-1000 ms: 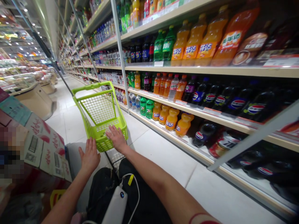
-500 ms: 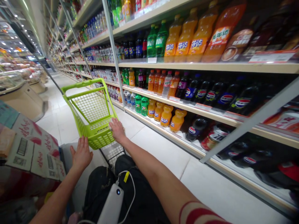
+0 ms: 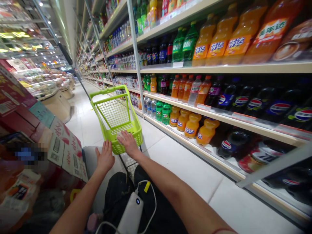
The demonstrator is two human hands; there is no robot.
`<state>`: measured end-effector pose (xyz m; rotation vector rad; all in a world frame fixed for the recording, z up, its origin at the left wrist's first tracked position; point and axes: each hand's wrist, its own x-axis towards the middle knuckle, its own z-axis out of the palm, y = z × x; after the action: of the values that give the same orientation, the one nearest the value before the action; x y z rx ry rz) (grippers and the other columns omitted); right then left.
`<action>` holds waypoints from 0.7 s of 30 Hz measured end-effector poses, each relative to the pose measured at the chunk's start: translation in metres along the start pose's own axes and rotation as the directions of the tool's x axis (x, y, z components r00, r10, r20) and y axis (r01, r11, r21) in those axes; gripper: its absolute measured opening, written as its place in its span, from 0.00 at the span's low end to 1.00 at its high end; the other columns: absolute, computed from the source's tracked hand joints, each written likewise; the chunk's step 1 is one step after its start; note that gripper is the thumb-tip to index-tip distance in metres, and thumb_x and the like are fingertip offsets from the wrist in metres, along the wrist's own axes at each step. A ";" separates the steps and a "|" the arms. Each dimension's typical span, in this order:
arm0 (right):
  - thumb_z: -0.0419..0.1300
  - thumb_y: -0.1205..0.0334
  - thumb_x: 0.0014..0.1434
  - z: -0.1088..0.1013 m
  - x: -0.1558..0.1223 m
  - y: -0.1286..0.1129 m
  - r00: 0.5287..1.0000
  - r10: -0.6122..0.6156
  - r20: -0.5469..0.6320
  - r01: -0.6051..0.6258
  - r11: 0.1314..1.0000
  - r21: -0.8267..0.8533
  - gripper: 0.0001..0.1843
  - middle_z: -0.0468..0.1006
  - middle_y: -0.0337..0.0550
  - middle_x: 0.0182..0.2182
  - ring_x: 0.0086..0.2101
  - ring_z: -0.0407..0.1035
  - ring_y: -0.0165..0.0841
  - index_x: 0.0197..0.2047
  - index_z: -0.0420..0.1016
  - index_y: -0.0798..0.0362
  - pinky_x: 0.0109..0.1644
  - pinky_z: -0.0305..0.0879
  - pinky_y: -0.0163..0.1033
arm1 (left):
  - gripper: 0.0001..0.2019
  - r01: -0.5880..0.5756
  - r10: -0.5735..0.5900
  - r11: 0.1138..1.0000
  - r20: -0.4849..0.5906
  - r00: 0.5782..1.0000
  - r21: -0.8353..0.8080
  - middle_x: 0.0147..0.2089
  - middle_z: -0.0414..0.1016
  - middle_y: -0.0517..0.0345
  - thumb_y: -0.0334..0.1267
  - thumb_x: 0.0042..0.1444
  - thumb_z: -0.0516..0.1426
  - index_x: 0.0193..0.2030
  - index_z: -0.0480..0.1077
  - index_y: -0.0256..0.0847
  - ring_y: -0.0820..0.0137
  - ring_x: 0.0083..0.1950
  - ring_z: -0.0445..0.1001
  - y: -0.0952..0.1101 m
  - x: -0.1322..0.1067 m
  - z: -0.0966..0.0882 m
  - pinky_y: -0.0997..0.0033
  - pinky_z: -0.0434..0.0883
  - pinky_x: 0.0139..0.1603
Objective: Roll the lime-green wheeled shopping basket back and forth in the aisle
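A lime-green shopping cart (image 3: 107, 110) with a plastic basket stands just in front of my knees. Over its near rim is my right hand (image 3: 129, 143), palm down. Under the thumb side of that hand shows a small white wad (image 3: 120, 136) that looks like tissue, partly covered by the fingers. My left hand (image 3: 106, 157) reaches to the near left corner of the basket, fingers stretched out, with nothing in it. Whether it touches the rim I cannot tell. On my lap lies a white power bank (image 3: 131, 211) with a white cable (image 3: 155, 206).
Shelves of drinks run along the right, with orange soda bottles (image 3: 207, 131) and dark cola bottles (image 3: 234, 143) low down. Printed cardboard boxes (image 3: 64, 143) stand close on the left. White floor tiles (image 3: 170, 162) lie between cart and shelves. Food counters (image 3: 55, 100) stand farther back left.
The view has turned left, so everything sits farther right. My right hand has slid left along the basket's near rim, away from its right corner. The left hand stays by the left corner.
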<state>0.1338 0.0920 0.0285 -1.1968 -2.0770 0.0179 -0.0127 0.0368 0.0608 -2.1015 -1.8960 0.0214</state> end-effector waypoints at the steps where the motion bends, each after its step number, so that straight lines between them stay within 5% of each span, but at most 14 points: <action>1: 0.49 0.73 0.59 -0.006 -0.002 0.011 0.999 0.044 -0.022 -0.045 0.999 -0.010 0.22 0.53 0.46 0.62 0.62 0.42 0.38 0.55 0.65 0.47 0.62 0.43 0.53 | 0.34 0.005 -0.005 1.000 -0.001 1.000 -0.008 0.68 0.40 0.44 0.30 0.48 0.45 0.64 0.43 0.27 0.60 0.68 0.39 0.000 -0.001 0.001 0.40 0.42 0.62; 4: 0.48 0.75 0.58 -0.023 -0.008 0.042 0.971 0.204 -0.123 -0.210 0.977 -0.041 0.24 0.53 0.49 0.62 0.62 0.42 0.40 0.56 0.65 0.50 0.61 0.43 0.54 | 0.34 0.032 -0.032 0.999 -0.006 0.999 -0.035 0.68 0.39 0.45 0.29 0.48 0.44 0.64 0.44 0.28 0.61 0.68 0.40 0.002 -0.004 0.003 0.40 0.42 0.63; 7: 0.47 0.76 0.57 -0.025 -0.010 0.047 0.954 0.258 -0.153 -0.269 0.962 -0.053 0.25 0.52 0.52 0.62 0.62 0.41 0.41 0.56 0.64 0.53 0.61 0.44 0.54 | 0.33 0.050 -0.050 0.997 -0.003 0.999 -0.053 0.68 0.39 0.45 0.28 0.48 0.43 0.64 0.44 0.27 0.61 0.68 0.40 0.006 -0.005 0.004 0.40 0.42 0.62; 15: 0.50 0.77 0.54 0.012 -0.008 -0.020 0.999 -0.052 -0.004 0.052 0.999 0.000 0.29 0.53 0.51 0.62 0.62 0.42 0.38 0.59 0.60 0.53 0.62 0.44 0.51 | 0.33 0.051 -0.049 0.994 0.028 0.998 -0.093 0.68 0.40 0.46 0.29 0.49 0.44 0.65 0.43 0.31 0.61 0.69 0.38 0.008 -0.007 0.001 0.40 0.39 0.63; 21: 0.48 0.77 0.55 -0.006 -0.014 0.014 1.000 -0.026 -0.010 0.025 0.996 -0.081 0.26 0.53 0.49 0.62 0.62 0.42 0.40 0.56 0.65 0.49 0.61 0.45 0.54 | 0.33 0.038 -0.039 0.993 -0.008 0.999 -0.113 0.69 0.39 0.47 0.29 0.50 0.43 0.65 0.42 0.31 0.61 0.69 0.37 0.002 -0.009 0.009 0.40 0.35 0.63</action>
<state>0.1515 0.0875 0.0202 -1.2151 -2.1004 -0.0854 -0.0138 0.0302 0.0496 -2.1319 -1.9743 -0.1081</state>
